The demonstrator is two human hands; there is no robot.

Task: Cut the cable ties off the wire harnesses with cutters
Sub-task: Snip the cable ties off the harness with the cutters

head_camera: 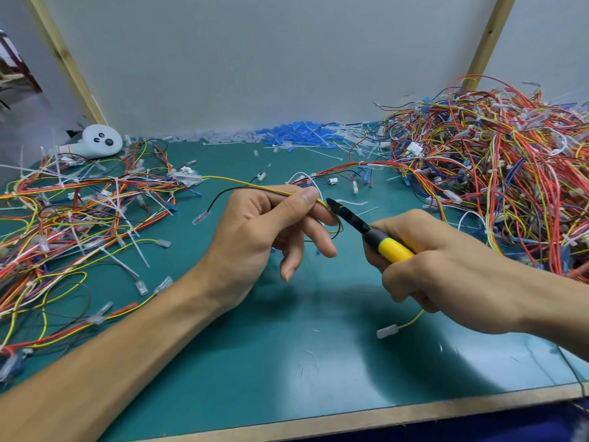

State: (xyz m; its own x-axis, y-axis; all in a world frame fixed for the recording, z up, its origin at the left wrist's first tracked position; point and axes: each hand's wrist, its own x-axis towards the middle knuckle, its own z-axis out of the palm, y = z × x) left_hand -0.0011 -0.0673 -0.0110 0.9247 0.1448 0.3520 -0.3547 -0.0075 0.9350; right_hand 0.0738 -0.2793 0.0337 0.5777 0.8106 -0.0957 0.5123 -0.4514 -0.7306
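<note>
- Where your left hand [261, 231] pinches it between thumb and forefinger, the held harness [255, 186] of yellow and black wires hangs above the middle of the counter [287, 362]. Its long axis runs from a white connector at far left, down and rightward to the pinch, then loops back under your fingers.
- Cable tie to be cut: not distinguishable. It is either behind your fingertips or too small to tell.
- Cutters [360, 224]: the black nose points up and leftward, with its tip just beside the pinch and the wire loop. Whether the blades are parted cannot be told. The tool's axis lies nearly in line with the wires, not across them.
- Left hand: thumb and forefinger are pressed together on the wires, and the other fingers hang loosely curled below.
- Right hand [446, 269]: wrapped round the yellow handles, with the harness to its upper left.
- Judgement: the coming cut likely depends on that meeting point. You would need the nose square to the tie and clear of the insulation.
- Outward: a tangled pile of harnesses [494, 170] at right, a looser spread of harnesses [79, 218] at left, and a heap of ties and blue sleeves [293, 134] along the rear wall.
</note>
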